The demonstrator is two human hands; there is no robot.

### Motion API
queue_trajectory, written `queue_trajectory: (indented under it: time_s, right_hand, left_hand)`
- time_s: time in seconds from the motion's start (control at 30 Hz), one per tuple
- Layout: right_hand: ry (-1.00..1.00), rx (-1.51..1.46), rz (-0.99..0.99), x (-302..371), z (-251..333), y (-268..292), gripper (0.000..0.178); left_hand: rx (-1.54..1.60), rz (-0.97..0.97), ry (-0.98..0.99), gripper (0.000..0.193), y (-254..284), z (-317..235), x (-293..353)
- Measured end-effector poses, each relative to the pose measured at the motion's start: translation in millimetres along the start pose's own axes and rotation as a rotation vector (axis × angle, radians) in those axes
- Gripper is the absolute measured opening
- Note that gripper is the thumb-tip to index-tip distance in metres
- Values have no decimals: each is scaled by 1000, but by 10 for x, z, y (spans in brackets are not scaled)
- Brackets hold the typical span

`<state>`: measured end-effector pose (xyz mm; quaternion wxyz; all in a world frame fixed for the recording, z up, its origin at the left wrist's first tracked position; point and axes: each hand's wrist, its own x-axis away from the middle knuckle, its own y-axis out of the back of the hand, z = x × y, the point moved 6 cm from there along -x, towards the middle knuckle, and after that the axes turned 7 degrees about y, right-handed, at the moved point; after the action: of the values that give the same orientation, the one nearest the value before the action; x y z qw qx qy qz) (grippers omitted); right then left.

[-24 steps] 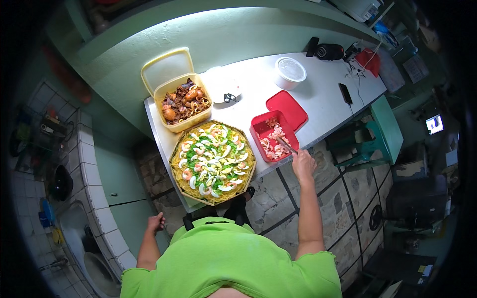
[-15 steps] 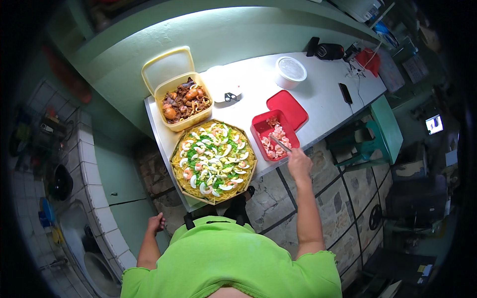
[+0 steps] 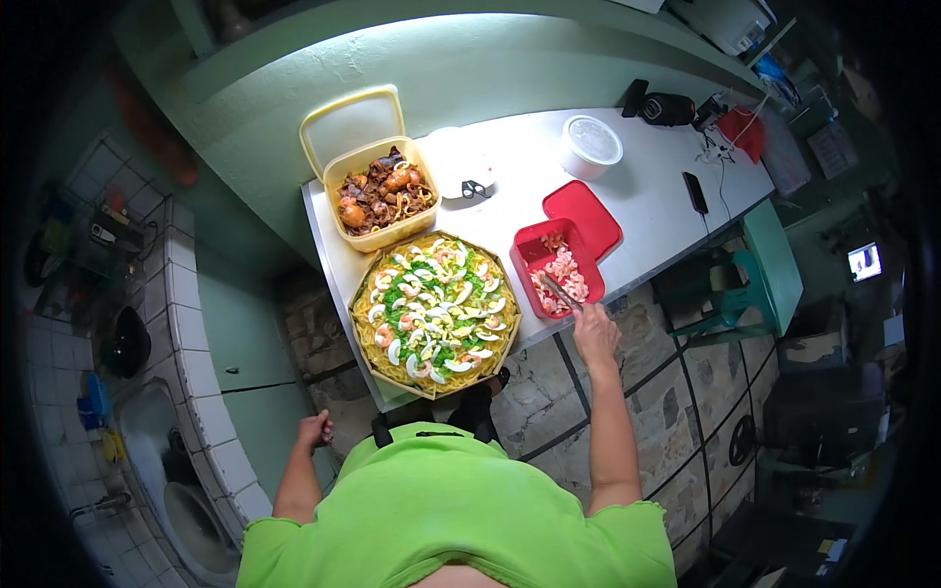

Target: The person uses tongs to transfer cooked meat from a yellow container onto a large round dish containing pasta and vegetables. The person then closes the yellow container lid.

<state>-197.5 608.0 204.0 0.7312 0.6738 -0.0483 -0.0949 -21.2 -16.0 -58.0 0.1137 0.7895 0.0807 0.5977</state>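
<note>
While the person's right hand (image 3: 596, 335) grips a slim metal utensil (image 3: 561, 292), possibly tongs, its tip sits among peeled pink shrimp (image 3: 567, 267) in a red plastic box (image 3: 530, 253), just right of the octagonal tray (image 3: 433, 397). From where I stand, that grip looks firmly closed on the handle; whether the tip has caught any shrimp, I can't tell. Egg slices (image 3: 394, 351) and chopped greens (image 3: 394, 295) top the tray's yellow noodles (image 3: 360, 331). Down to the tray's near left, the left hand (image 3: 316, 429) hangs with fingers curled in, nothing showing in it. I'd judge the step in hand to be gathering shrimp; the next move calls for a secure bite and a clean lift past the box wall.
</note>
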Motion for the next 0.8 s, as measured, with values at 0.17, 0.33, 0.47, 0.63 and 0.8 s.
queue_trajectory:
  time_s: [0.17, 0.33, 0.47, 0.63, 0.8]
  right_hand:
    - [-41, -305, -142, 56, -322, 52, 21]
    - [-133, -541, -86, 146, -572, -1, 22]
    - [-53, -273, -109, 131, -463, 79, 22]
    - [-35, -149, 25, 98, -299, 203, 24]
    - [-1, 12, 149, -50, -149, 139, 26]
  left_hand:
    - [-27, -17, -18, 38, 69, -1, -18]
    - [-22, -29, 26, 39, 84, 116, 24]
    - [-42, -30, 38, 38, 57, 84, 31]
    - [-35, -4, -27, 40, 26, -83, 1]
    - [-50, -14, -24, 39, 38, -131, -12]
